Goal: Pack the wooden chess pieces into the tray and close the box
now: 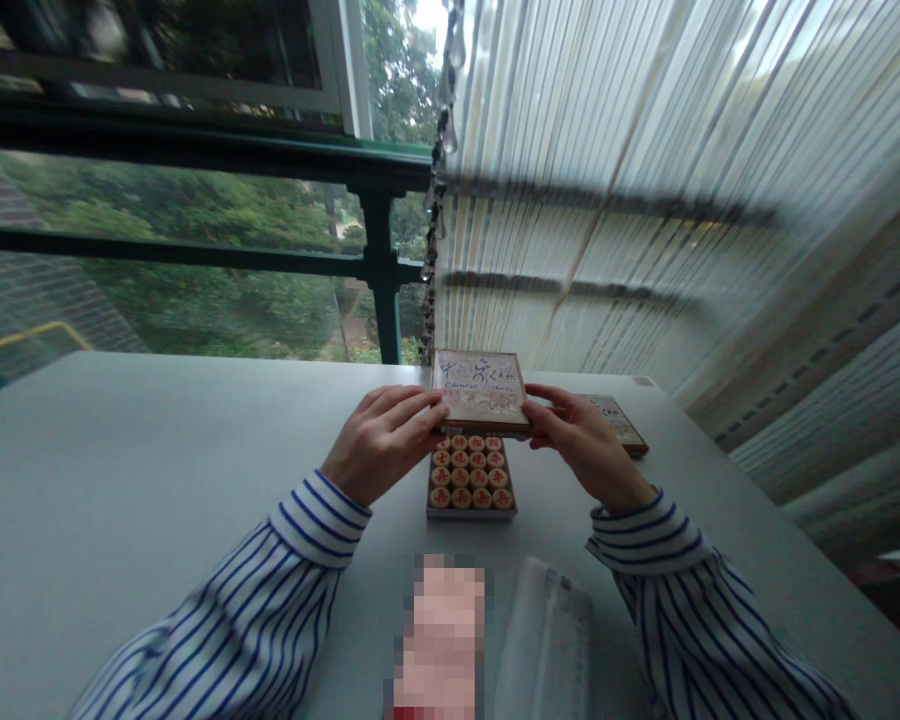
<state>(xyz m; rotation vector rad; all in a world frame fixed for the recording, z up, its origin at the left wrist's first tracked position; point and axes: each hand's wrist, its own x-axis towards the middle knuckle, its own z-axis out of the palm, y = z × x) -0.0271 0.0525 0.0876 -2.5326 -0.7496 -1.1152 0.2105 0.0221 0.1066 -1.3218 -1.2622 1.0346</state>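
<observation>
Between my two hands is a box lid (pixel 481 385) printed with "Chinese chess" and large characters, raised above the table. My left hand (pixel 386 440) grips its left edge, thumb and fingers closed on it. On the opposite edge, my right hand (pixel 585 440) pinches the lid in the same way. Below and nearer to me lies an open tray of Chinese chess pieces (pixel 471 478), round and pale with red characters, set in rows. The lid hides the far end of this tray. A second printed box (pixel 616 425) lies behind my right hand, partly covered by it.
A white table (pixel 195 480) spans the view. At its near side are a clear plastic packet (pixel 547 640) and a pixelated patch (pixel 442 640). Beyond the far edge stand a green railing (pixel 379 260) and windows; a string curtain (pixel 607 180) hangs on the right.
</observation>
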